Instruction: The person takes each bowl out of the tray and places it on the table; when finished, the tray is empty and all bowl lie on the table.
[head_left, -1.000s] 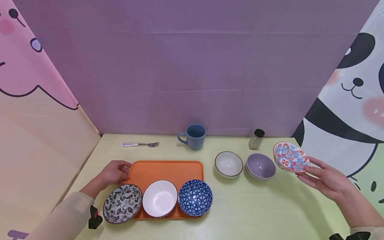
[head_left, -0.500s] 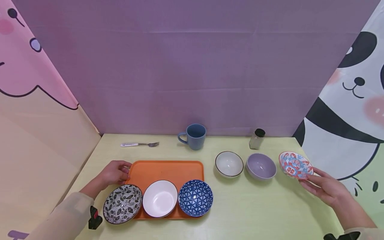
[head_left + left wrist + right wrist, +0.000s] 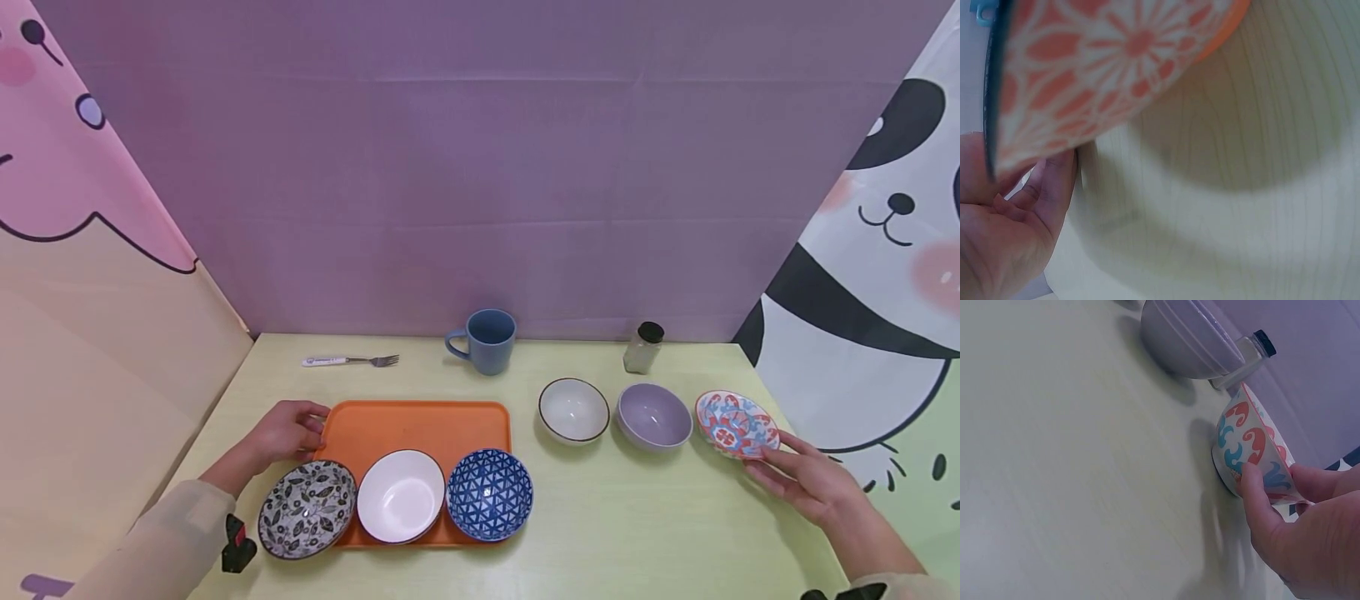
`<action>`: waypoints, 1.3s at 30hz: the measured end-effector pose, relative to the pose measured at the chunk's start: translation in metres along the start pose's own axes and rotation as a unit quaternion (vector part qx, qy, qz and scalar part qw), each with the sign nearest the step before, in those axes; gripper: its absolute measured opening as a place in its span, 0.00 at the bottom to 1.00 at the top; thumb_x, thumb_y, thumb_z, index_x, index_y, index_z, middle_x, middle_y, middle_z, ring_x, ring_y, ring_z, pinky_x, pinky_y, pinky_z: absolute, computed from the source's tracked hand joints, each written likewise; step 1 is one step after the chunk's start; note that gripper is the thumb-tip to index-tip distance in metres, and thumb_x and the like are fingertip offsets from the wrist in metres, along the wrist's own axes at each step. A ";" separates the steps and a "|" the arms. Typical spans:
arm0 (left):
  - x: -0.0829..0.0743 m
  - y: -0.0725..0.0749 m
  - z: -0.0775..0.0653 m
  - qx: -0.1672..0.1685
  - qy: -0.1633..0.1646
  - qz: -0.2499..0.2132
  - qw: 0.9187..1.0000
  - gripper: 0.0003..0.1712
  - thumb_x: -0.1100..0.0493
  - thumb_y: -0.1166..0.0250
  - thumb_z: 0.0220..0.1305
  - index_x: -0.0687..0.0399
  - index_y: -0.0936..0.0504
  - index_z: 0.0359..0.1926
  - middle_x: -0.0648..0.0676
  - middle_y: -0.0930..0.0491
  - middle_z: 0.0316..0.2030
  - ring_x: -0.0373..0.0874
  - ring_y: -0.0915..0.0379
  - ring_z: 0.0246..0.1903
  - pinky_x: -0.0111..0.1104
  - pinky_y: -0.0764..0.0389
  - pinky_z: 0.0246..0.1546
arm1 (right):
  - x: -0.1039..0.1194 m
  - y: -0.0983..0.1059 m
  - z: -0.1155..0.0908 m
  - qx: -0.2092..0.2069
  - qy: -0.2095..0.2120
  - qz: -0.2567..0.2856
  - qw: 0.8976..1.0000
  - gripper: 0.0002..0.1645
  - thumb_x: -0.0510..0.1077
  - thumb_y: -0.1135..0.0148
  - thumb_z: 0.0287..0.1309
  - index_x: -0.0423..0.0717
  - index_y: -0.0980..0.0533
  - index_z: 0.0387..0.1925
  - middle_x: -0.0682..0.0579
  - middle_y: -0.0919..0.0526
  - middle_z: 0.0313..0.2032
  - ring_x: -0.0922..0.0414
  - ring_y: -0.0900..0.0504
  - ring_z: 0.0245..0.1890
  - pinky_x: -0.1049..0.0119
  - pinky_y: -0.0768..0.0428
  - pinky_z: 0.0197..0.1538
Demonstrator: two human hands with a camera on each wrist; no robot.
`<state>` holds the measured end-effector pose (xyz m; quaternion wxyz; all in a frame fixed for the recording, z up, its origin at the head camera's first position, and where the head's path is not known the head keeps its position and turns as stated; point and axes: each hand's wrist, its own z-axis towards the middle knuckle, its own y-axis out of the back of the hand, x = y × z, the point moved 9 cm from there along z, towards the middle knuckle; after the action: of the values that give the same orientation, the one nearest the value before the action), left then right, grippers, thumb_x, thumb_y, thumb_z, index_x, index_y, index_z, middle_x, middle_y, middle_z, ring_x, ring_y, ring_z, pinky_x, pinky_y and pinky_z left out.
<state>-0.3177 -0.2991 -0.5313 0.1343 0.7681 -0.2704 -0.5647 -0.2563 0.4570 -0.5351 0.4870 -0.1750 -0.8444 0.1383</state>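
At the right, my right hand pinches the rim and side of a small red-and-blue patterned bowl. In the right wrist view, the thumb and fingers hold its wall, the base at or very near the tabletop. My left hand grips the left edge of an orange tray; a bowl partly hides the contact in the left wrist view. Along the tray's front sit a black-and-white leaf-patterned bowl, overhanging the left edge, a white bowl and a blue triangle-patterned bowl.
Left of the held bowl stand a purple bowl and a white bowl with a dark rim. Behind them is a glass jar with a black lid. A blue mug and a fork lie near the back wall.
My right hand has lowered the red-and-blue patterned bowl to the tabletop beside the purple bowl, shifting slightly right on the way. My left hand and the tray have stayed put.
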 end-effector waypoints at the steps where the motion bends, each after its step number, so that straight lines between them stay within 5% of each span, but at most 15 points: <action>1: 0.001 0.000 0.000 0.000 0.000 0.000 1.000 0.32 0.72 0.33 0.61 0.75 0.31 0.66 0.65 0.22 0.43 0.50 0.22 0.34 0.41 0.11 0.36 | -0.001 0.001 0.000 -0.003 0.000 0.002 1.000 0.42 0.31 0.50 0.74 0.67 0.53 0.75 0.51 0.17 0.41 0.53 0.12 0.43 0.56 0.16 0.58; 7: 0.005 0.000 0.003 0.005 -0.001 -0.006 1.000 0.32 0.73 0.33 0.60 0.74 0.31 0.66 0.64 0.22 0.42 0.50 0.22 0.33 0.40 0.11 0.34 | -0.004 0.004 0.000 -0.008 0.008 0.017 1.000 0.30 0.31 0.49 0.74 0.67 0.40 0.63 0.53 0.16 0.41 0.51 0.11 0.43 0.53 0.16 0.58; 14: -0.003 -0.001 0.004 0.014 -0.014 -0.021 1.000 0.33 0.74 0.34 0.59 0.75 0.32 0.66 0.64 0.23 0.40 0.49 0.21 0.31 0.39 0.12 0.32 | -0.006 0.010 -0.003 -0.035 0.007 0.024 0.999 0.39 0.32 0.44 0.72 0.76 0.43 0.67 0.57 0.15 0.38 0.51 0.10 0.42 0.49 0.15 0.56; 19: -0.006 -0.002 0.001 0.018 -0.011 -0.021 1.000 0.33 0.74 0.34 0.60 0.76 0.33 0.66 0.66 0.23 0.41 0.49 0.21 0.31 0.40 0.11 0.32 | -0.001 0.013 -0.006 -0.057 0.016 -0.090 0.994 0.48 0.40 0.40 0.72 0.66 0.56 0.80 0.64 0.14 0.37 0.59 0.10 0.42 0.54 0.13 0.54; 21: -0.005 -0.002 0.000 0.018 -0.007 -0.019 1.000 0.33 0.74 0.34 0.61 0.76 0.33 0.66 0.66 0.23 0.41 0.49 0.21 0.31 0.40 0.11 0.33 | 0.006 0.013 -0.007 -0.068 0.033 -0.179 0.981 0.50 0.44 0.38 0.72 0.52 0.58 0.82 0.67 0.14 0.37 0.63 0.11 0.41 0.57 0.12 0.51; 24: -0.001 -0.002 0.001 0.019 -0.004 -0.018 1.000 0.33 0.74 0.34 0.61 0.75 0.33 0.67 0.65 0.23 0.41 0.49 0.21 0.31 0.40 0.11 0.33 | 0.020 0.013 -0.009 -0.086 0.064 -0.314 0.943 0.53 0.48 0.39 0.72 0.34 0.60 0.80 0.71 0.15 0.37 0.69 0.13 0.39 0.59 0.12 0.48; 28: 0.001 -0.003 0.002 0.020 -0.004 -0.015 1.000 0.33 0.73 0.34 0.61 0.75 0.33 0.67 0.64 0.23 0.42 0.50 0.21 0.31 0.40 0.11 0.33 | 0.041 0.010 -0.017 -0.129 0.101 -0.457 0.874 0.50 0.52 0.42 0.74 0.27 0.55 0.77 0.40 0.15 0.49 0.74 0.18 0.36 0.61 0.11 0.44; 31: 0.000 -0.003 0.002 0.023 -0.005 -0.013 1.000 0.33 0.73 0.34 0.61 0.75 0.33 0.67 0.65 0.23 0.42 0.50 0.20 0.31 0.39 0.11 0.33 | 0.056 0.000 -0.027 -0.162 0.133 -0.518 0.830 0.49 0.55 0.41 0.72 0.26 0.49 0.75 0.21 0.32 0.64 0.78 0.22 0.33 0.66 0.12 0.40; 36: 0.000 -0.002 0.003 0.023 -0.010 -0.012 1.000 0.34 0.73 0.34 0.60 0.75 0.33 0.67 0.64 0.23 0.41 0.49 0.20 0.30 0.40 0.11 0.33 | 0.074 -0.028 -0.042 -0.162 0.188 -0.546 0.800 0.50 0.58 0.36 0.68 0.28 0.43 0.74 0.25 0.28 0.62 0.84 0.26 0.33 0.74 0.15 0.35; 39: 0.002 -0.002 0.004 0.023 -0.009 -0.010 1.000 0.33 0.72 0.34 0.61 0.75 0.33 0.67 0.65 0.24 0.41 0.49 0.20 0.31 0.40 0.11 0.34 | 0.079 -0.051 -0.047 -0.138 0.216 -0.538 0.803 0.48 0.56 0.34 0.67 0.30 0.41 0.74 0.51 0.18 0.53 0.88 0.28 0.36 0.77 0.16 0.36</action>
<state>-0.3208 -0.2982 -0.5348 0.1089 0.7687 -0.2769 -0.5662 -0.2603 0.4483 -0.4307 0.6239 0.2170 -0.6858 -0.3056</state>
